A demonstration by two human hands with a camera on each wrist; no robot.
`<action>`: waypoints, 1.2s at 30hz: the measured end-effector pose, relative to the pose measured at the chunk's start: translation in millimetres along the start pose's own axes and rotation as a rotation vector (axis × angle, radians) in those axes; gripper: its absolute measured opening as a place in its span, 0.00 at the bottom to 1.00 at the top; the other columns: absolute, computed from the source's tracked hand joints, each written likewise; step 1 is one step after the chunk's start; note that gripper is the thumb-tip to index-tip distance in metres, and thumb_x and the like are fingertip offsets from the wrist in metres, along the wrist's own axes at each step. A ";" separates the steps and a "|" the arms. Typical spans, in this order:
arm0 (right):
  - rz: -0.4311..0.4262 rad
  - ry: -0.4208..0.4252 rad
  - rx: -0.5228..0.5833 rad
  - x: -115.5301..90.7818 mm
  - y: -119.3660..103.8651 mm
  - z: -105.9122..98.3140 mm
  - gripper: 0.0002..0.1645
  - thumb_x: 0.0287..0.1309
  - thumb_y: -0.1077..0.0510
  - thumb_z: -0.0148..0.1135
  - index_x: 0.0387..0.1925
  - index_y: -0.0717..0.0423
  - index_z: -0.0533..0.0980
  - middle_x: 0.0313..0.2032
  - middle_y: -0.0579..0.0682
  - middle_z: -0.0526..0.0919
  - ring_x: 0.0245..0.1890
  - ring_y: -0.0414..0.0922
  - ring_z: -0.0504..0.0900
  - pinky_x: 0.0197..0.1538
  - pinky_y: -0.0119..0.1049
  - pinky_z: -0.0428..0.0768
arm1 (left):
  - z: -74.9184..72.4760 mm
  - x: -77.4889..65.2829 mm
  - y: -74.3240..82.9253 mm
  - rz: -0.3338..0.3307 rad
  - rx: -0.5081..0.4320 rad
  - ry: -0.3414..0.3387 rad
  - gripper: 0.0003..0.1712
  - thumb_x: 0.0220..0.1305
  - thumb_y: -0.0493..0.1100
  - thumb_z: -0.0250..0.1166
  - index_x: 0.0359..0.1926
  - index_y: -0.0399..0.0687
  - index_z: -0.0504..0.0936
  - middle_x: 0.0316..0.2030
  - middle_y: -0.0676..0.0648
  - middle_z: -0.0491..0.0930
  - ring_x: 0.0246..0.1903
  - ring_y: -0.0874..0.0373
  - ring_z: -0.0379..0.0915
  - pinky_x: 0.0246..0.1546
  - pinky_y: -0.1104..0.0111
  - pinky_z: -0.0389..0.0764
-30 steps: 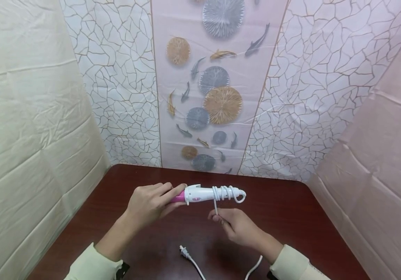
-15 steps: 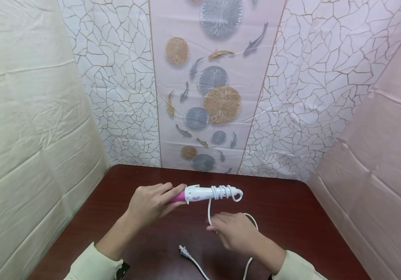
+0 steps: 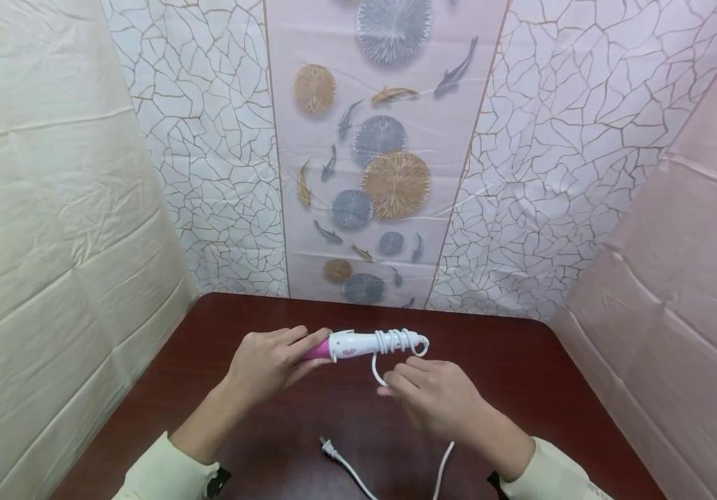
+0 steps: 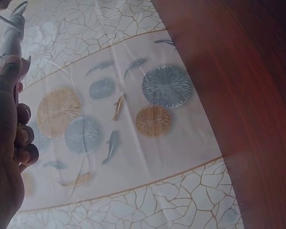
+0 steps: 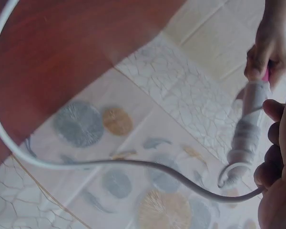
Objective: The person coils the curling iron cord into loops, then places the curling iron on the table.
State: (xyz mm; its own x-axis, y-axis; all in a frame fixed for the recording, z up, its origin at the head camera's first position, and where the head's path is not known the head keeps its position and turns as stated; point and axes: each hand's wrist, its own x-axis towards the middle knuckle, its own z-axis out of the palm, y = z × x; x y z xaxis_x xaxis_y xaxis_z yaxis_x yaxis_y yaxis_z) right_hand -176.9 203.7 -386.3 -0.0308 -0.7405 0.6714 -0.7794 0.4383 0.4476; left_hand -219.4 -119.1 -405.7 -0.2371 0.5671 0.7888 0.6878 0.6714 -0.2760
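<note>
My left hand (image 3: 271,364) grips the pink end of a curling iron (image 3: 358,345), holding it level above the table. The iron's white handle points right, and several turns of its white cord (image 3: 392,340) wrap around the tail end. Below those turns my right hand (image 3: 440,396) holds the cord in curled fingers, with a short slack loop running up to the handle. In the right wrist view, a long stretch of cord (image 5: 119,162) trails away from the right hand (image 5: 281,181). The left wrist view shows the left hand (image 4: 5,143) around the iron's lower part.
The cord's two-pin plug (image 3: 328,450) lies on the dark red wooden table (image 3: 258,444) between my forearms. Light patterned cloth (image 3: 365,173) hangs behind the table, with plain cloth walls on the left (image 3: 77,278) and right (image 3: 658,292).
My right hand has dropped below the handle, then risen toward its tail end, carrying the cord. The strand under the handle has slackened from straight into a curve. My left hand stays nearly still.
</note>
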 end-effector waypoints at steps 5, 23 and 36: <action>-0.023 0.018 -0.056 8.0 8.9 -5.5 0.21 0.88 0.49 0.52 0.38 0.52 0.84 0.28 0.39 0.84 0.26 0.39 0.81 0.28 0.31 0.81 | 1.6 0.4 1.3 0.007 0.003 0.006 0.26 0.84 0.68 0.56 0.58 0.59 0.90 0.28 0.56 0.79 0.19 0.62 0.71 0.15 0.68 0.71; 0.012 0.148 0.089 23.3 36.0 -8.4 0.15 0.84 0.55 0.57 0.44 0.53 0.88 0.30 0.44 0.79 0.26 0.39 0.76 0.23 0.28 0.75 | 5.0 -1.6 9.6 0.036 -0.041 0.007 0.24 0.83 0.67 0.58 0.56 0.60 0.91 0.27 0.58 0.79 0.18 0.65 0.70 0.15 0.72 0.67; 0.187 0.102 0.488 22.9 61.0 1.4 0.09 0.77 0.51 0.69 0.42 0.49 0.90 0.32 0.42 0.86 0.27 0.34 0.80 0.32 0.24 0.78 | -1.2 -0.7 15.7 0.101 -0.036 0.011 0.26 0.84 0.68 0.55 0.58 0.60 0.91 0.29 0.59 0.80 0.21 0.65 0.75 0.17 0.71 0.72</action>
State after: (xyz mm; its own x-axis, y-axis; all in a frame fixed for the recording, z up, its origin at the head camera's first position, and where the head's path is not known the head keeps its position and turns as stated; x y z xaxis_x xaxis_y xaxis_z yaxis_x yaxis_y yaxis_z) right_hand -226.1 212.7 -344.5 -0.1549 -0.6082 0.7785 -0.9676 0.2523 0.0046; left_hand -207.6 -109.6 -409.9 -0.1577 0.6255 0.7641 0.7318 0.5936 -0.3349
